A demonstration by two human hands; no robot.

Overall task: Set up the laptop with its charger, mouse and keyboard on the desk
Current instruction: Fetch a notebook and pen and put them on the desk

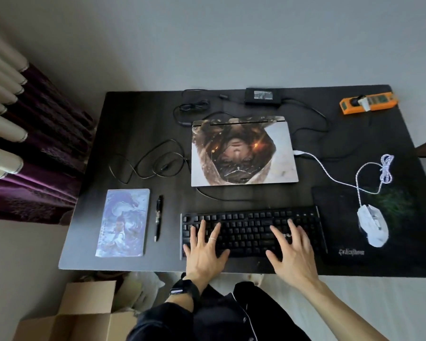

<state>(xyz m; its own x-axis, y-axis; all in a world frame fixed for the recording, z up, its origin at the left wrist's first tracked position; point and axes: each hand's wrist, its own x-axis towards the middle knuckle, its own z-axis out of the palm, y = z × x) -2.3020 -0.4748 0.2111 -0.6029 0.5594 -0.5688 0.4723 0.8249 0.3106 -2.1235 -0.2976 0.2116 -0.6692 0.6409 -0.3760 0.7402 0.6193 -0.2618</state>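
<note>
A closed laptop (244, 151) with a picture on its lid lies in the middle of the black desk (138, 124). Behind it sits the black charger brick (263, 96), its cables trailing left and right. A black keyboard (250, 230) lies at the desk's front edge. My left hand (204, 252) rests on its left keys with fingers spread. My right hand (293, 252) rests on its right side, fingers spread too. A white mouse (373, 227) sits on a dark mouse pad (342, 217), its white cable running to the laptop's right side.
An orange power strip (369, 103) lies at the back right. A notebook (123, 222) and a black pen (158, 217) lie at the front left. An open cardboard box (84, 313) stands on the floor at lower left. A purple curtain (42, 156) hangs to the left.
</note>
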